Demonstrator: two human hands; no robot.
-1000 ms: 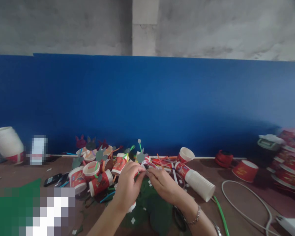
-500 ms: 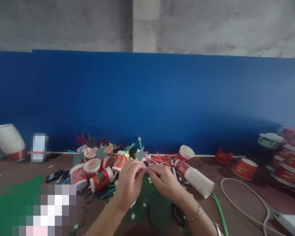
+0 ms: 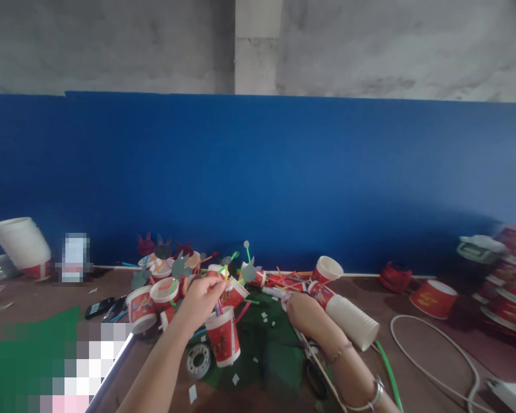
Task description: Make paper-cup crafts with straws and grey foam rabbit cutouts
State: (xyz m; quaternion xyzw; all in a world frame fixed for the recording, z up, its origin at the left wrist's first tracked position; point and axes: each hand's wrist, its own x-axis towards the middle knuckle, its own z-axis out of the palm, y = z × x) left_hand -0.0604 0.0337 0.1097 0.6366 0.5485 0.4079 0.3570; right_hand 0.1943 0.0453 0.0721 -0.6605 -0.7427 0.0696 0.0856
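Just left of centre, low in the frame, the left hand is pinching a straw standing in an upright red paper cup. The right hand is resting curled on the green felt sheet; whether it holds anything, I cannot tell. Behind them, finished decorated cups are piling up, while a stack of plain cups is lying unused to the right, so I judge more remain.

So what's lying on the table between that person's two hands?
In the head view, dark green felt with white paper scraps lies between left hand and right hand.
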